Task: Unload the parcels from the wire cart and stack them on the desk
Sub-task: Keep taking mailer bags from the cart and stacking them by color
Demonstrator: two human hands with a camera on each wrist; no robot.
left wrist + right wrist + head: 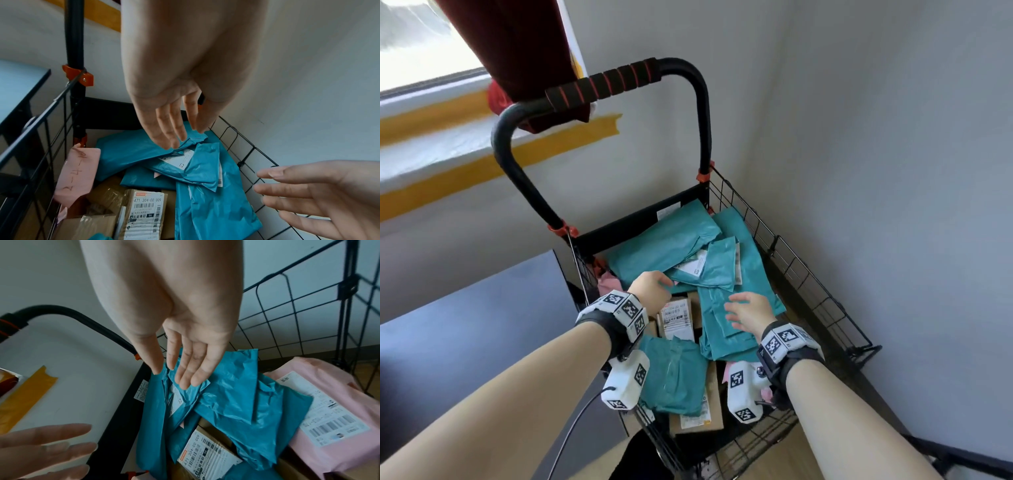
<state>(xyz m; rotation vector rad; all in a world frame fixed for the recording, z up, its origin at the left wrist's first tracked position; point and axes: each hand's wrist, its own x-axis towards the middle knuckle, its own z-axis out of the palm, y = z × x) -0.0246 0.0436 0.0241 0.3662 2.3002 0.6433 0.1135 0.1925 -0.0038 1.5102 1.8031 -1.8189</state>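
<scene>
Wire cart (808,274): black mesh, parked in a wall corner, black handle (599,85) raised at its far end.
Teal parcels (736,308): heaped inside the cart, long axes mostly toward the handle.
Cardboard box (144,214): inside the cart under the teal parcels; label is read "471 304-00 009".
Pink parcel (78,175): at the cart's left wall, handwritten digits not clearly legible.
Left hand (650,286), right hand (748,313): held above the parcels inside the cart, fingers spread, nothing gripped.

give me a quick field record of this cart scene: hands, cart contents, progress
left hand: open, over the teal mailers, holding nothing
right hand: open, fingers spread above a teal mailer
wire cart: full of parcels
contents: teal mailers, pink mailer, cardboard box with label 471 304-00 009
progress: no parcel lifted yet
</scene>
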